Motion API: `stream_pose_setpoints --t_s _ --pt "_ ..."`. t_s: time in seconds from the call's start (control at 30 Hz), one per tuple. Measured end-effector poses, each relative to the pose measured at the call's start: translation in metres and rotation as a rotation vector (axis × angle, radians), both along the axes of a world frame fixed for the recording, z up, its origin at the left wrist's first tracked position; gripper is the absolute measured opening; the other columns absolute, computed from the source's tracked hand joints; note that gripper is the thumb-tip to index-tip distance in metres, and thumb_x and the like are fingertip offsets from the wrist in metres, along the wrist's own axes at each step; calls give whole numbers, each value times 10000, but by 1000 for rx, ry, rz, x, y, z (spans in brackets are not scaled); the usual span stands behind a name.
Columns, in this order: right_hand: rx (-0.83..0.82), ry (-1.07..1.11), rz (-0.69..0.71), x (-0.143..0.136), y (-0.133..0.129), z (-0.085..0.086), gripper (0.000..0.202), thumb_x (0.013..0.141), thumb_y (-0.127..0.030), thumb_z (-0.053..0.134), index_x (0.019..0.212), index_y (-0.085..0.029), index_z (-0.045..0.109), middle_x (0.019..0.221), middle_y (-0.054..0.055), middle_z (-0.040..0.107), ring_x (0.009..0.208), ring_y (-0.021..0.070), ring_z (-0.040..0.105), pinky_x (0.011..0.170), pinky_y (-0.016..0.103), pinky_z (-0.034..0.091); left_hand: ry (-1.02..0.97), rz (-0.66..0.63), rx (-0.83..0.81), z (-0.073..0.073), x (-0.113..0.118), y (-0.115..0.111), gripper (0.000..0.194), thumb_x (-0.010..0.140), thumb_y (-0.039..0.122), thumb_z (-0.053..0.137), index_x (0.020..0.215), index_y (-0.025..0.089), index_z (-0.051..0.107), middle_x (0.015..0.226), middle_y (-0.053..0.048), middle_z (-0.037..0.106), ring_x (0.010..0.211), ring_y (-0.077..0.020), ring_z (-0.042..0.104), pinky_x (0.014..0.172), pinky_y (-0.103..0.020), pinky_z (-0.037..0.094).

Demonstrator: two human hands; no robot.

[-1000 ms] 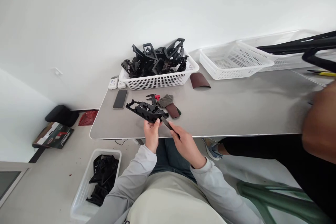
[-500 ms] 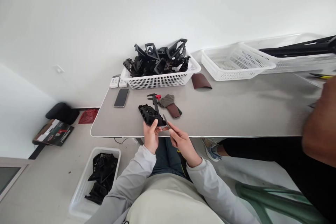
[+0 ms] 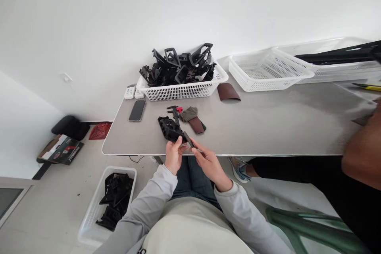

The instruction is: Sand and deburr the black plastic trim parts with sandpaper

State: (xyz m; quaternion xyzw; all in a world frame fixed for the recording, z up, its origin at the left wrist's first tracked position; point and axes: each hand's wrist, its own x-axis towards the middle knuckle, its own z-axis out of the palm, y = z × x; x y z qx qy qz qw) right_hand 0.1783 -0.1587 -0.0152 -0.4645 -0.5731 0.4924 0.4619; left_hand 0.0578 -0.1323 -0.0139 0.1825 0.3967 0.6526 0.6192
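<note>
My left hand (image 3: pixel 174 156) grips a black plastic part (image 3: pixel 169 127) by its near end, at the table's front edge, with the thumb on top. Between the thumb and fingers of my right hand (image 3: pixel 208 163) is a flat, dark grey file (image 3: pixel 189 139). Its tip lies at the right end of the plastic part; whether they touch I cannot tell. Just beyond the part lies a black caliper (image 3: pixel 175 114) with a red piece. To its right are a crumpled grey cloth (image 3: pixel 189 114) and a folded piece of brown sandpaper (image 3: pixel 197 125).
A white basket (image 3: pixel 178 94) heaped with black plastic parts stands by the wall. Right of it are a brown sheet (image 3: pixel 228 92) and another white basket (image 3: pixel 268 85). A phone (image 3: pixel 137 110) lies left. A floor bin (image 3: pixel 86 222) holds black parts. Another person's arm (image 3: pixel 363 151) is at right.
The file has turned so that more of its flat face shows, and its tip sits slightly further left and lower. The black part and my left hand have shifted slightly.
</note>
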Motion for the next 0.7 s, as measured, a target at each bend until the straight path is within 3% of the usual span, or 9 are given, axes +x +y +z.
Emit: stream_pose_setpoints --t_s 0.07,0.13,0.33,0.57,0.7 --pt "105 -118 -23 5 -2 4 481 877 -448 482 1278 -205 588 954 80 703 851 206 626 718 331 521 59 38 2 -2 -2 2 440 527 412 836 829 146 658 775 -23 685 629 -114 617 580 -231 503" --pt "170 -235 1 9 -4 7 434 896 -389 458 1271 -216 593 1054 94 695 933 220 630 811 361 511 137 57 23 -4 -5 4 467 567 440 811 918 171 659 894 -39 697 733 -141 635 639 -256 515" --pt "208 -412 5 9 -6 6 434 920 -292 386 1298 -172 564 979 122 696 864 229 651 785 375 524 262 48 76 -11 -8 7 462 670 473 735 1032 203 636 1016 -56 672 859 -172 618 694 -274 510" --pt "223 -416 69 9 -8 6 416 927 -286 391 1292 -198 569 1060 118 695 929 230 657 826 383 527 261 38 86 -11 -11 12 430 655 487 743 946 192 631 947 -41 661 793 -150 599 652 -261 512" --pt "248 -397 30 7 0 6 422 921 -280 394 1299 -197 561 1048 118 698 915 223 657 814 372 526 256 29 74 -6 -12 16 435 626 493 758 908 191 622 932 -39 662 770 -154 602 587 -243 504"
